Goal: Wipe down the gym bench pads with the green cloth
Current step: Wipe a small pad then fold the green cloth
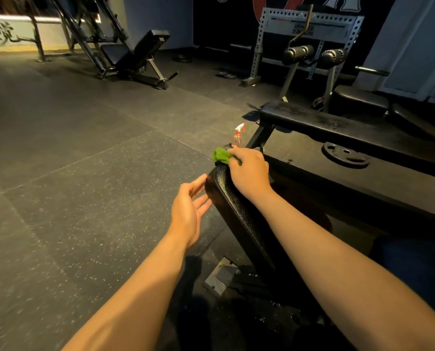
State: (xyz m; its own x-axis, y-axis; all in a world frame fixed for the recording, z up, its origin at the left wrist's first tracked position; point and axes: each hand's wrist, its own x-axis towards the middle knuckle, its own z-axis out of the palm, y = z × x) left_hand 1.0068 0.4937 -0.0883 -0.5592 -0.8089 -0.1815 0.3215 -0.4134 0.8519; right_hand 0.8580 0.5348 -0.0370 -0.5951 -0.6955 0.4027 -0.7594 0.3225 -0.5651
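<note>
A black textured bench pad [239, 211] tilts up in the middle of the head view. My right hand [250, 171] presses a bunched green cloth [221, 155] onto the pad's top end. To the pad's left my left hand [189, 209] is open, fingers spread, fingertips close to the pad's left edge and holding nothing. A second, flat black bench pad [338, 125] lies beyond on the right.
A clear spray bottle [238, 136] with a red and white trigger stands on the rubber floor by the flat bench's leg. A weight plate [345, 155] lies under that bench. An adjustable bench [140, 51] and a grey rack [310, 29] stand further back. Speckled floor spreads to the left.
</note>
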